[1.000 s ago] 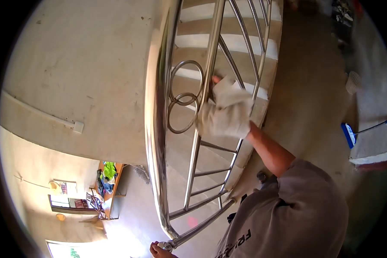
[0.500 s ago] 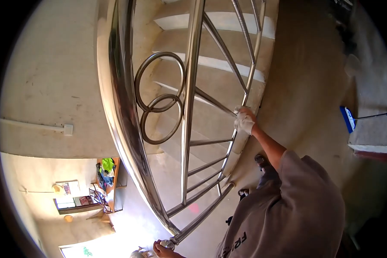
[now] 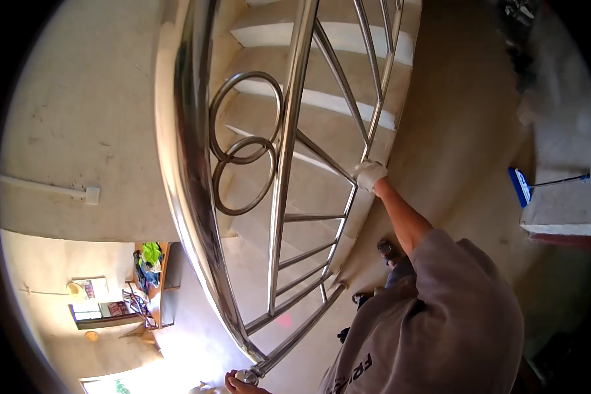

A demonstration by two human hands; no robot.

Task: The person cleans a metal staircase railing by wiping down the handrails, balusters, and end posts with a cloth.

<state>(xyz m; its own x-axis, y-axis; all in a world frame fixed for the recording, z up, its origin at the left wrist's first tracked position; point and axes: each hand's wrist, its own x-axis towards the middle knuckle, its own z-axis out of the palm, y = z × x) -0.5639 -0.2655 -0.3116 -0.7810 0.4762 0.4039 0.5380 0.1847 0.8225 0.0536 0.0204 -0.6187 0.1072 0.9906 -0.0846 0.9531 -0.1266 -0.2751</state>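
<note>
A shiny metal stair railing (image 3: 289,171) with two linked rings (image 3: 244,154) runs up along the steps. My right hand (image 3: 370,175), covered by a white glove or cloth, is closed around the thin lower rail, just above where a slanted bar meets it. Most of its fingers are hidden by the white material. At the bottom edge, my left hand (image 3: 238,384) looks bare and grips the round metal knob (image 3: 247,376) at the railing's lower end. Part of that hand is cut off by the frame.
Pale concrete stairs (image 3: 308,105) rise behind the railing. A blue broom (image 3: 520,187) leans by a low white ledge (image 3: 561,217) at the right. Clothes (image 3: 150,262) are piled on a wooden table (image 3: 159,299) at the lower left. My feet (image 3: 387,249) are beside the bottom steps.
My right hand has shifted slightly up the lower rail, exposing the bar's joint. My left hand stays at the knob. The whole view has shifted a little.
</note>
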